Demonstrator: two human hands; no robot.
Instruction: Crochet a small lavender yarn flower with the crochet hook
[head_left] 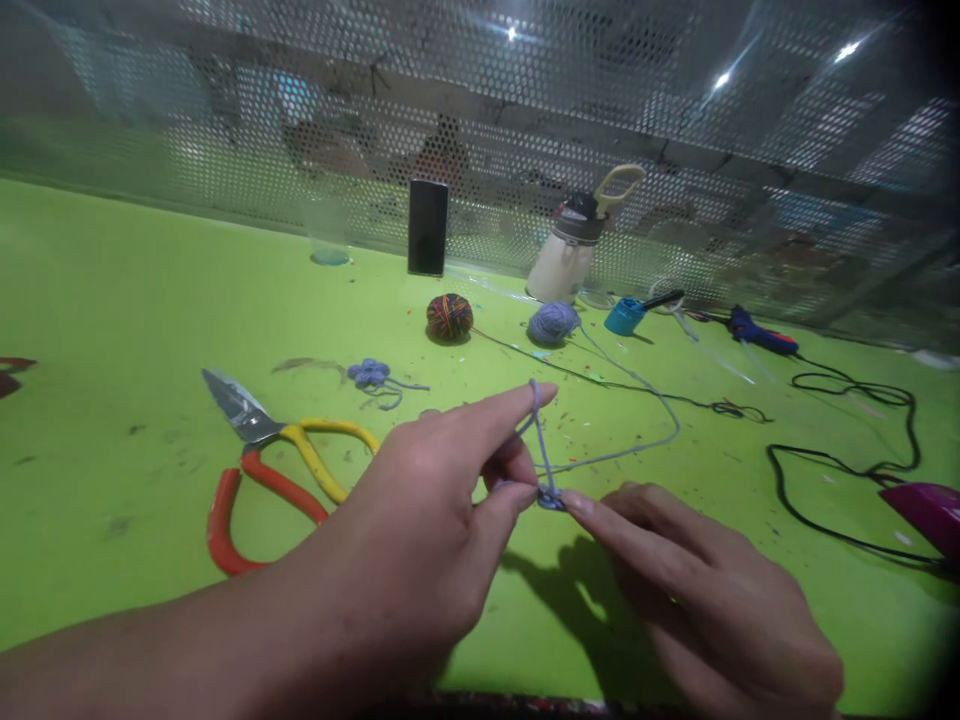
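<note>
A small purple-blue crochet piece (551, 498) is pinched between the thumb and fingers of my left hand (427, 490). The working yarn (543, 440) runs from it up around my raised left index finger. My right hand (697, 580) is closed, its index fingertip touching the right side of the piece; whatever it grips is hidden. Beyond the hands sits the purple-blue yarn ball (553, 323), its strand curving across the table toward my left hand. A purple-blue crochet flower (369, 374) with loose tails lies farther left.
Large scissors (300, 430) lie partly behind my left forearm. At the back stand a phone (427, 228), a bottle (562, 262) and a clear cup (330, 240) before a perforated screen. A multicoloured yarn ball (449, 317), blue holder (624, 317), glue gun (761, 332) and black cord (840, 455) are also out.
</note>
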